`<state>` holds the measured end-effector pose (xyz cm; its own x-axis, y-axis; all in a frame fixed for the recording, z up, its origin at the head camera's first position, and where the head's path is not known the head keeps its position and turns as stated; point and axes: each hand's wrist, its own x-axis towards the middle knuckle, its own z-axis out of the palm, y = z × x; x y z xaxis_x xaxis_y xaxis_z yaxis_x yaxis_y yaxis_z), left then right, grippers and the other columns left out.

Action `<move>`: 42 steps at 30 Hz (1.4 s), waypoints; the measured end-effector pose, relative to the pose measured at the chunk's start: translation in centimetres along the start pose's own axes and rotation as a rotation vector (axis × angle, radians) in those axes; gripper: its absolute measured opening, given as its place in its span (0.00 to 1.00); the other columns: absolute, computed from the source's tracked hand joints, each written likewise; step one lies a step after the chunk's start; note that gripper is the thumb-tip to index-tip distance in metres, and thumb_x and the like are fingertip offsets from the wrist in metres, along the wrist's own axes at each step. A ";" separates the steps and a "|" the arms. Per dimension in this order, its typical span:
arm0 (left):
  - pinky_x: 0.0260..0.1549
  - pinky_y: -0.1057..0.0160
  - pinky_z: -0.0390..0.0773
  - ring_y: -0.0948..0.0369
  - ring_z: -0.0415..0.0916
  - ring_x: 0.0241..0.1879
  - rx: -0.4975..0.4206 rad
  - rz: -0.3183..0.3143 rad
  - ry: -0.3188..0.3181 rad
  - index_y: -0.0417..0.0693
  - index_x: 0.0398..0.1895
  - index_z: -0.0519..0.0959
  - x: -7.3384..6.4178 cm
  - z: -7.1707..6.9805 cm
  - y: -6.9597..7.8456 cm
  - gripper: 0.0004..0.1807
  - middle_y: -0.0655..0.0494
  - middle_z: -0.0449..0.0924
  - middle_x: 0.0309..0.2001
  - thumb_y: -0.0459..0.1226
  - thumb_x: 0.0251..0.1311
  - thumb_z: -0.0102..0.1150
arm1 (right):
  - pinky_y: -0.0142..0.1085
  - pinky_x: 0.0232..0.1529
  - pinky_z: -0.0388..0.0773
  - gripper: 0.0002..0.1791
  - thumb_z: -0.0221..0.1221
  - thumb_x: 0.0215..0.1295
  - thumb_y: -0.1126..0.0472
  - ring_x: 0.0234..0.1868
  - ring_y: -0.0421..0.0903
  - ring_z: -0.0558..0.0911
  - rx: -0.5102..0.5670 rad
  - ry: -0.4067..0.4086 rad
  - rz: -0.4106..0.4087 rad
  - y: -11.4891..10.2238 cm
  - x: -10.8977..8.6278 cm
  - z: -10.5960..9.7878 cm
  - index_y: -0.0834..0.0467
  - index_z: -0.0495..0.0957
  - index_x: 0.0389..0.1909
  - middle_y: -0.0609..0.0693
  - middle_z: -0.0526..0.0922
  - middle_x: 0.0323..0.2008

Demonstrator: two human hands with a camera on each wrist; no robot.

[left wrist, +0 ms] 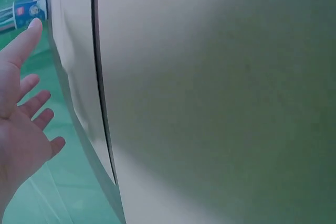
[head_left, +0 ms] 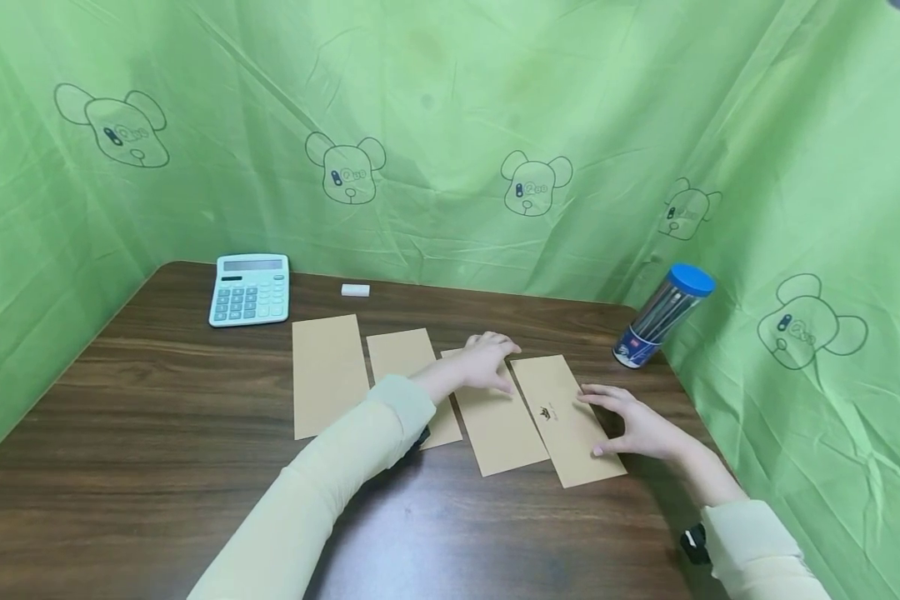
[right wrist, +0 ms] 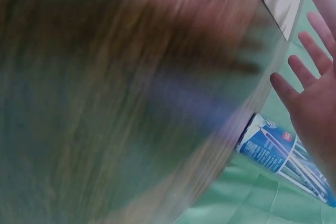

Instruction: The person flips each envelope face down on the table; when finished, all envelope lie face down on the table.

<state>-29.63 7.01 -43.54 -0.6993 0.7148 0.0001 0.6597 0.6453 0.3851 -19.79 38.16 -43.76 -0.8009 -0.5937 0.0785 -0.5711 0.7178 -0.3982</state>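
Several tan paper envelopes lie side by side on the table, fanned toward the right. The rightmost envelope [head_left: 562,421] has a small dark crown print. My left hand [head_left: 486,362] reaches over the third envelope [head_left: 498,425], thumb and fingers spread, nothing held; the left wrist view shows that hand [left wrist: 21,124] with fingers apart. At the right edge of the printed envelope is my right hand [head_left: 637,423], its fingertips and thumb over or touching the paper; contact is hard to tell. In the right wrist view the right hand [right wrist: 315,98] has loosely extended fingers.
A clear tube of pencils with a blue lid [head_left: 663,315] stands tilted in view at the table's right edge. Toward the back left are a light blue calculator [head_left: 250,290] and a white eraser [head_left: 356,290]. Green curtain [head_left: 435,100] surrounds the wooden table [head_left: 120,442].
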 end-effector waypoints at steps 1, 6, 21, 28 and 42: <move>0.66 0.44 0.49 0.52 0.49 0.70 0.016 -0.003 -0.010 0.51 0.69 0.62 0.1 0.0 0.2 0.44 0.52 0.59 0.70 0.56 0.50 0.65 | 0.57 0.57 0.59 0.47 0.74 0.39 0.44 0.64 0.61 0.63 -0.006 -0.005 -0.015 0.1 -0.1 0.1 0.61 0.70 0.61 0.61 0.67 0.64; 0.65 0.47 0.51 0.54 0.51 0.69 0.097 -0.023 -0.037 0.52 0.68 0.63 0.6 0.2 1.1 0.45 0.54 0.60 0.69 0.59 0.48 0.65 | 0.58 0.57 0.58 0.48 0.73 0.39 0.43 0.64 0.65 0.62 -0.027 -0.044 -0.061 0.3 -0.3 0.3 0.62 0.70 0.62 0.61 0.69 0.63; 0.64 0.51 0.55 0.55 0.56 0.65 0.063 0.002 -0.071 0.53 0.68 0.64 1.2 1.3 1.6 0.41 0.54 0.63 0.67 0.54 0.50 0.66 | 0.35 0.60 0.54 0.47 0.73 0.39 0.44 0.63 0.63 0.62 -0.015 -0.065 -0.048 0.4 -0.6 0.4 0.62 0.71 0.61 0.61 0.68 0.64; 0.57 0.57 0.62 0.55 0.61 0.61 0.019 0.011 -0.045 0.55 0.65 0.66 1.6 0.9 1.6 0.36 0.54 0.66 0.61 0.49 0.51 0.67 | 0.47 0.56 0.60 0.45 0.73 0.39 0.45 0.62 0.62 0.64 -0.043 -0.053 -0.069 0.3 -0.5 0.4 0.63 0.72 0.59 0.62 0.70 0.62; 0.46 0.70 0.71 0.62 0.70 0.44 -0.064 0.077 0.085 0.47 0.54 0.76 2.7 0.8 1.5 0.22 0.53 0.69 0.49 0.30 0.53 0.64 | 0.56 0.55 0.61 0.45 0.73 0.39 0.45 0.62 0.62 0.65 -0.039 -0.048 -0.056 -0.4 -0.4 0.3 0.62 0.72 0.59 0.62 0.70 0.62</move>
<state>-30.31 10.17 -43.64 -0.6700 0.7342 0.1094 0.6954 0.5692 0.4387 -19.24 38.02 -43.94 -0.7587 -0.6492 0.0548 -0.6217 0.6962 -0.3589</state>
